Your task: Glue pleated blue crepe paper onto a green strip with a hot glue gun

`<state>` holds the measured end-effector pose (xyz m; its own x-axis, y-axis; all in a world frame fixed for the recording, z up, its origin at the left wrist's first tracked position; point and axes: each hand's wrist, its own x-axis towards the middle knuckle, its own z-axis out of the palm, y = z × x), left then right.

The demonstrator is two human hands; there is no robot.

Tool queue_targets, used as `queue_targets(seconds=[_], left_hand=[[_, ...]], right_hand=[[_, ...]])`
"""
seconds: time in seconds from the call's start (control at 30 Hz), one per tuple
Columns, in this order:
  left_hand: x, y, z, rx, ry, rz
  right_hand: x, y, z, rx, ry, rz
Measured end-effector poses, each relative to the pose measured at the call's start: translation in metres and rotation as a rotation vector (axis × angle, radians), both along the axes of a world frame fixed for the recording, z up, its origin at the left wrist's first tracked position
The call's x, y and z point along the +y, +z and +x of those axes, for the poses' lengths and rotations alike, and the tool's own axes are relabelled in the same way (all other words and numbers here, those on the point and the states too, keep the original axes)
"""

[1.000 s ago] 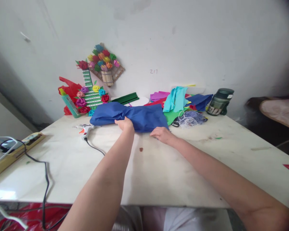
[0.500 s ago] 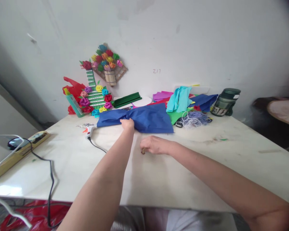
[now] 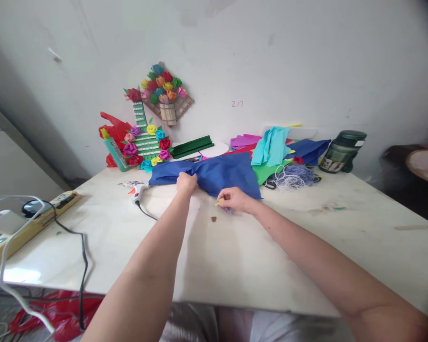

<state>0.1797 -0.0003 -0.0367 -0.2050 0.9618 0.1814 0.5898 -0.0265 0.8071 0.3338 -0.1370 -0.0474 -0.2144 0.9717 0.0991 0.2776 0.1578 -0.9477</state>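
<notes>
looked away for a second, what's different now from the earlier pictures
The right hand, by the brown scrap half a second ago, has moved forward and slightly right, toward the near edge of the blue cloth, and pinches a small yellow piece. The cloth's left part lies lower than at first. The left hand still grips the cloth; the scrap stays put.

Head-worn view — forward and down over the table point(image 3: 231, 266)
</notes>
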Motion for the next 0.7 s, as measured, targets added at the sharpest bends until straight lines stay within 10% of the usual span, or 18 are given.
queue_targets(seconds=[0.1,0.4,0.7], left_hand=[[-0.015,0.011,-0.003,0.241,0.026,0.055],[-0.022,-0.004,-0.010,0.534,-0.619,0.412],[-0.019,-0.017,-0.005,0.492,-0.644,0.399]], right_hand=[[0.003,-0.002,0.002,0.096,-0.050,-0.011],[-0.010,0.010,-0.005,-0.336,0.202,0.033],[-0.008,0.025,-0.028,-0.933,0.374,0.226]])
